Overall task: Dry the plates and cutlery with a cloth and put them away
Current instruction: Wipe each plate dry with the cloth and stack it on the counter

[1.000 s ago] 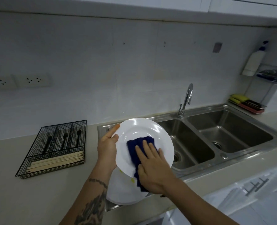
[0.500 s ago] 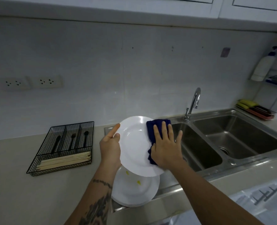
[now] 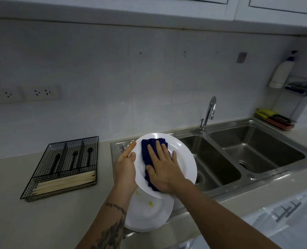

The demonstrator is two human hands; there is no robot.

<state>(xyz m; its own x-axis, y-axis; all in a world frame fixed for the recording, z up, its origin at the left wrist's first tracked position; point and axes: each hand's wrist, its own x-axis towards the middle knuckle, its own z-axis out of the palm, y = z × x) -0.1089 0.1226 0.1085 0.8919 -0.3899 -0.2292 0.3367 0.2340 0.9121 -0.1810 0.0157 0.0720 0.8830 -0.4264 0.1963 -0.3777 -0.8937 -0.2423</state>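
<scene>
My left hand (image 3: 124,164) grips the left rim of a white plate (image 3: 183,159), tilted up over the sink's drainboard. My right hand (image 3: 162,167) lies flat with straight fingers on a dark blue cloth (image 3: 147,146) and presses it against the plate's face. Below, a second white plate (image 3: 147,214) with small yellow specks lies on the drainboard, partly hidden by the held plate and my left arm. A black wire cutlery tray (image 3: 62,166) on the counter to the left holds black cutlery and pale chopsticks.
A steel double sink (image 3: 239,155) with a tap (image 3: 209,112) fills the right side. Sponges on a tray (image 3: 273,117) and a soap bottle (image 3: 283,71) stand at the far right. White cupboards hang above; a drawer with handles (image 3: 287,209) is at lower right.
My right hand has slid the cloth from the plate's right edge back toward its upper middle. The left hand keeps its hold on the rim.
</scene>
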